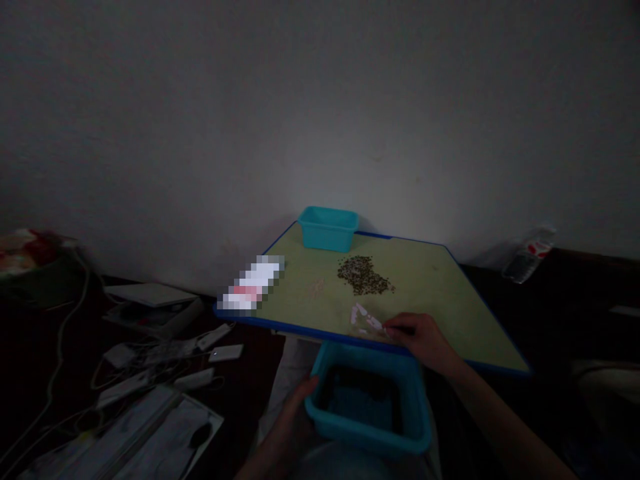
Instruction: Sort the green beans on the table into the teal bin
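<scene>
On my lap sits a turquoise plastic bin [370, 437], dark inside, its near contents too dim to make out. My left hand [297, 407] grips its left rim. At the front edge of the pale green board [425, 267], my right hand [423, 337] is closed in a pinch beside several small white pieces [373, 322]. Whether one of them is between the fingertips is hidden. Farther back on the board lies a spread heap of small dark and pale grains [363, 275]. Left of it is a faint patch of pale bits [317, 288].
A second turquoise bin [327, 233] stands at the board's back, near the wall. A blurred-out phone-like object [253, 283] lies at the left edge. Cables and white power adapters [226, 353] clutter the floor on the left. A plastic bottle [530, 255] leans at right.
</scene>
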Motion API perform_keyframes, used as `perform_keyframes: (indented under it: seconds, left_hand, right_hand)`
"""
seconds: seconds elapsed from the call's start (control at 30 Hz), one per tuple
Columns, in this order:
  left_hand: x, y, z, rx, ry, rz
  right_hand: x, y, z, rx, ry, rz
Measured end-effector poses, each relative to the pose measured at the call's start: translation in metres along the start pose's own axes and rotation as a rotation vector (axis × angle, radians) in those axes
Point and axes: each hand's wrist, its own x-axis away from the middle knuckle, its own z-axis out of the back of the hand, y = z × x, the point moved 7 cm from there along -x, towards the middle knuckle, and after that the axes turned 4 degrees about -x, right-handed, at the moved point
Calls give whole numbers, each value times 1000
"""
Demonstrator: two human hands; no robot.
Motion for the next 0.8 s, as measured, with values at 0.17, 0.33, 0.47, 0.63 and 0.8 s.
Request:
perform_keyframes:
  seconds: [0.17,0.33,0.47,0.63,0.8]
  left_hand:
    - [-2,-3,2,-24,-19,21]
    - [-4,-2,3,-57,-9,5]
    - [-6,-5,4,-16,-10,37]
    - [0,-3,2,-23,17,34]
    - [2,0,-3,0,-26,35]
  right_hand:
    - [1,3,0,-12,-1,5]
    - [1,7,1,-23,1,-8]
    - [-3,7,3,-6,38,-4]
    - [-8,5,-1,36,64,20]
    - [-7,1,-7,-15,-1,40]
